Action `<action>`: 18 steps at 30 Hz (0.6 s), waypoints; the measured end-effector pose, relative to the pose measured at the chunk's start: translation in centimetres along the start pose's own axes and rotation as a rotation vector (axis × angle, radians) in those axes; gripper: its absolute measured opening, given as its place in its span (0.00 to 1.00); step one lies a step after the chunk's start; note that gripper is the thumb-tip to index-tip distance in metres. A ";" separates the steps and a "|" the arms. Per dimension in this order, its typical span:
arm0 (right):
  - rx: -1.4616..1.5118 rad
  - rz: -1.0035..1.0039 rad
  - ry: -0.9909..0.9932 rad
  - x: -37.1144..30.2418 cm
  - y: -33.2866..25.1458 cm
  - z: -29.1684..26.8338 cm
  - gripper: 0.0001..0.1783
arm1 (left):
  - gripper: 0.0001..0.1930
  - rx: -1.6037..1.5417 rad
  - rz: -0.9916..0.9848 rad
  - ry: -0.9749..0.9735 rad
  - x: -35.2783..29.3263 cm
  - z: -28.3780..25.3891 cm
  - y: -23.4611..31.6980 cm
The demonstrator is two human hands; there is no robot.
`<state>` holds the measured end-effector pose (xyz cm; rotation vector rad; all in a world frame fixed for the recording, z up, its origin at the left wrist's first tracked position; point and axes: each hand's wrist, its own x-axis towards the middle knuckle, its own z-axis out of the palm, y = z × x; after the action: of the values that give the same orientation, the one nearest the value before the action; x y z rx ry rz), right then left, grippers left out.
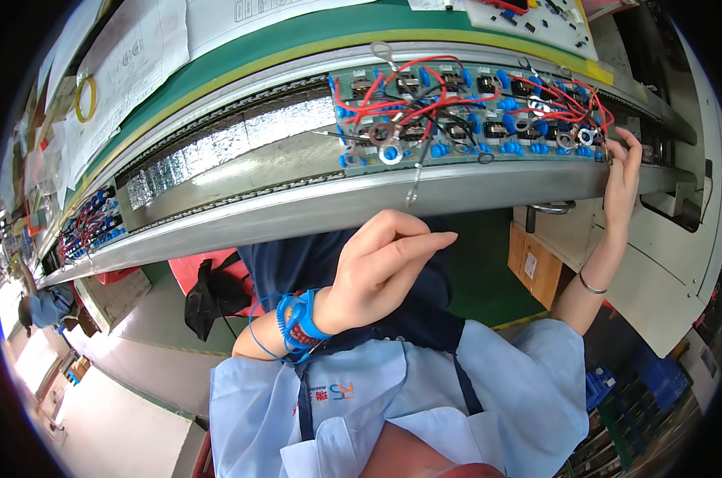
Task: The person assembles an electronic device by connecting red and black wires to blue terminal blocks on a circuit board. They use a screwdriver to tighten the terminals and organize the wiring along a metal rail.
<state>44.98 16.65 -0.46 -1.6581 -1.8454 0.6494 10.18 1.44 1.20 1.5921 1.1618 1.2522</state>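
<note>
A long green circuit board panel (460,150) rests across the rails of a chain conveyor. It carries blue disc parts, black components, and red and black wires with ring terminals. My right hand (620,179) is at the panel's right end, its bent fingertips against the end and front corner. Nearer to me, my left hand (381,267) hovers in front of the conveyor's front rail (297,203), apart from the panel. Its fingers are curled and pressed together; anything inside them is hidden. A blue coiled wrist strap (297,323) circles my left wrist.
Another wired board (94,223) sits farther left on the conveyor. Beyond the rails are paper sheets (142,60), a yellow tape roll (86,99) and a white tray (536,28) of small black parts. A cardboard box (534,265) stands below right, near a crank handle (552,208).
</note>
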 end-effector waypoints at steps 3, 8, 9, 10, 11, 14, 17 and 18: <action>-0.093 0.012 0.026 -0.3 -1.6 0.7 0.22 | 0.15 -0.078 -0.083 0.002 -0.3 -0.4 0.2; -0.110 -0.017 0.266 -3.7 -5.1 0.0 0.19 | 0.14 -0.156 -0.082 0.097 -0.4 -0.6 -0.2; -0.081 -0.011 0.284 -5.2 -7.0 0.5 0.18 | 0.12 -0.168 -0.086 0.111 -0.4 -0.5 -0.3; -0.058 -0.004 0.305 -6.5 -9.0 1.2 0.17 | 0.12 -0.206 -0.077 0.117 -0.4 -0.2 -0.6; 0.001 -0.088 0.189 -7.4 -11.4 2.9 0.15 | 0.11 -0.239 -0.069 0.121 -0.4 0.1 -0.8; 0.253 -0.133 -0.315 -8.9 -16.7 6.4 0.11 | 0.11 -0.261 -0.057 0.152 -0.6 0.5 -1.2; 0.403 -0.165 -0.366 -9.4 -17.7 9.0 0.12 | 0.11 -0.267 -0.043 0.158 -0.4 0.3 -1.2; 0.414 -0.178 -0.347 -9.4 -17.8 9.5 0.12 | 0.12 -0.252 -0.038 0.163 -0.4 0.0 -1.2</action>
<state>26.31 5.44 4.09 -1.1524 -1.8971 1.2058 9.94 1.36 -0.06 1.2973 1.0788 1.4630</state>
